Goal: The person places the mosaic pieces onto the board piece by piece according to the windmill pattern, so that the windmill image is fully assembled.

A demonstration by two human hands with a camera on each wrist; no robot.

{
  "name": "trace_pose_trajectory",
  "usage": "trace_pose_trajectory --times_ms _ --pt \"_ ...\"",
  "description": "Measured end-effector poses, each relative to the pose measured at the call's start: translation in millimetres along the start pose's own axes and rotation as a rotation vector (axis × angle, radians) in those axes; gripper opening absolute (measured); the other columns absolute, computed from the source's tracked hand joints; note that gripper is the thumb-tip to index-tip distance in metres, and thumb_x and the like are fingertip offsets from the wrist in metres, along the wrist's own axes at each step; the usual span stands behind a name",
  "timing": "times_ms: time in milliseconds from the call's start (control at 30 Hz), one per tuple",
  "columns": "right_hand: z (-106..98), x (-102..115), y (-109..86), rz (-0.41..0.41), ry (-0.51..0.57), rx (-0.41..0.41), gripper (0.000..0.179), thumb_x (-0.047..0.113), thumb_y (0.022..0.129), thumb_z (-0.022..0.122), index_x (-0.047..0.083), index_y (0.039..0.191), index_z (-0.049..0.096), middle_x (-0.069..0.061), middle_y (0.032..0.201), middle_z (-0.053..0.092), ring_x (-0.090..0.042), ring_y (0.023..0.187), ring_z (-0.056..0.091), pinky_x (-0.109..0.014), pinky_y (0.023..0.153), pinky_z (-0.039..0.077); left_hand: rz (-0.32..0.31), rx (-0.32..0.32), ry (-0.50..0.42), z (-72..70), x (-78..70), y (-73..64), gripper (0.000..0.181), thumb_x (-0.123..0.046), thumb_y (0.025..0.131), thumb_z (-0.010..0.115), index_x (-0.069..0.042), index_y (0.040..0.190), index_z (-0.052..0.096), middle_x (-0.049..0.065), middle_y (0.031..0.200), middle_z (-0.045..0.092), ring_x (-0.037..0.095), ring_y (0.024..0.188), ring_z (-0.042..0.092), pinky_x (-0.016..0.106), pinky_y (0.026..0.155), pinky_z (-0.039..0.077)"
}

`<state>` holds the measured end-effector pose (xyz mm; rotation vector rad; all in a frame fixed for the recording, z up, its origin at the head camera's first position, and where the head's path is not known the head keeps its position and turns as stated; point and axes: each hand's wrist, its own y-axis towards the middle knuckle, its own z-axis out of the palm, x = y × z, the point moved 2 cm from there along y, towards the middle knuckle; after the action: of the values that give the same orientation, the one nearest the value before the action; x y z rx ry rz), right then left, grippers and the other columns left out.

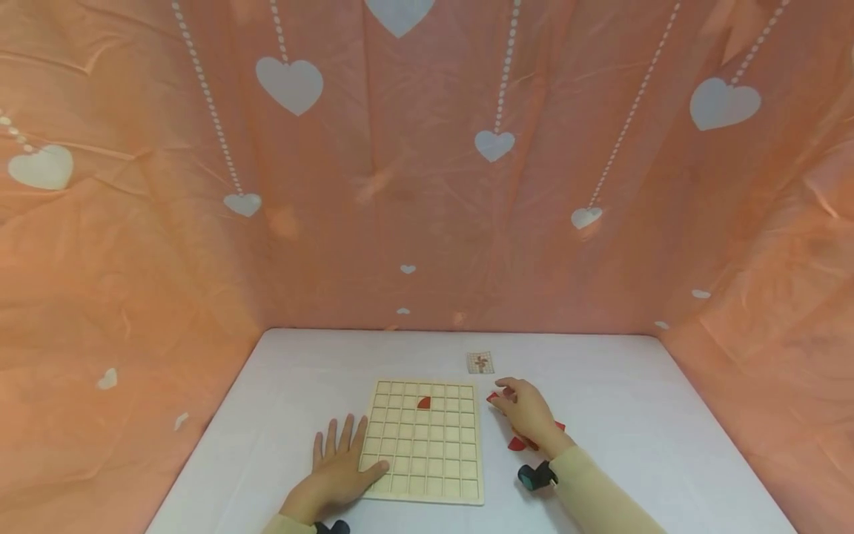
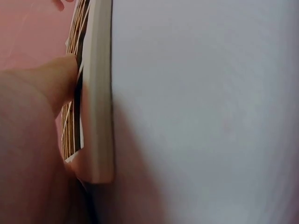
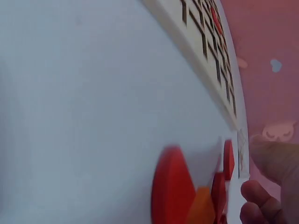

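Note:
A light wooden grid board (image 1: 448, 489) lies flat on the white table. One red quarter-circle piece (image 1: 424, 403) sits in a cell near its far side. My left hand (image 1: 336, 471) rests at the board's left edge, fingers spread, thumb over the near-left cells. Right of the board, my right hand (image 1: 530, 411) hovers over loose red pieces (image 1: 517, 444), partly hiding them. In the right wrist view, its thumb and curled fingers are near a small red piece (image 3: 228, 159), with nothing visible between them. An orange piece (image 3: 201, 207) lies among the red ones.
A small card (image 1: 480, 363) with a grid and a reddish pinwheel-like pattern lies beyond the board, toward the right. Orange-pink cloth (image 1: 427, 222) with white hearts encloses the table's back and sides. Dark wrist cameras (image 1: 536, 476) sit close to the tabletop.

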<state>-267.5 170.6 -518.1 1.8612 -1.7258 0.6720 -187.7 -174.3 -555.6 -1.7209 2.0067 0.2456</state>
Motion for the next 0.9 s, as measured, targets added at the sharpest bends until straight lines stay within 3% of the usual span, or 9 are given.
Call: trace_pose_trajectory --times_ms 100,367,700,900 --pt "-1 -4 3.8 0.034 -0.017 0.023 0.036 0.022 0.090 0.070 0.012 0.124 0.064 -0.006 0.106 0.062 -0.021 0.091 0.056 -0.042 0.084 0.053 0.008 -0.012 -0.008 1.6 1.9 0.2 0.101 -0.072 0.087 0.044 -0.004 0.155 0.012 0.025 0.158 -0.003 0.048 0.141 -0.016 0.051 0.100 -0.032" --pt "2 -2 11.2 -0.006 -0.077 0.038 0.031 0.019 0.087 0.074 0.011 0.116 0.070 -0.005 0.101 0.064 -0.024 0.093 0.058 -0.047 0.090 0.049 0.000 0.029 -0.023 -7.5 -8.3 -8.1 0.097 -0.066 0.090 0.048 -0.002 0.154 0.012 0.027 0.158 -0.001 0.049 0.141 -0.014 0.063 0.104 -0.021" --pt "6 -4 14.6 -0.033 -0.105 0.012 0.020 0.017 0.085 0.075 0.013 0.104 0.074 -0.004 0.093 0.060 -0.024 0.090 0.057 -0.047 0.085 0.049 0.007 0.031 -0.042 -9.9 -5.8 -6.1 0.098 -0.066 0.089 0.050 -0.004 0.154 0.014 0.026 0.158 0.001 0.047 0.142 -0.013 0.061 0.106 -0.020" --pt "8 -1 12.9 -0.036 -0.132 -0.008 0.017 0.019 0.086 0.076 0.013 0.102 0.074 -0.002 0.093 0.061 -0.022 0.090 0.055 -0.044 0.086 0.048 0.029 -0.011 -0.028 -16.4 -2.4 -0.3 0.091 -0.061 0.089 0.054 -0.002 0.152 0.023 0.025 0.158 0.010 0.049 0.142 -0.005 0.062 0.108 -0.014"
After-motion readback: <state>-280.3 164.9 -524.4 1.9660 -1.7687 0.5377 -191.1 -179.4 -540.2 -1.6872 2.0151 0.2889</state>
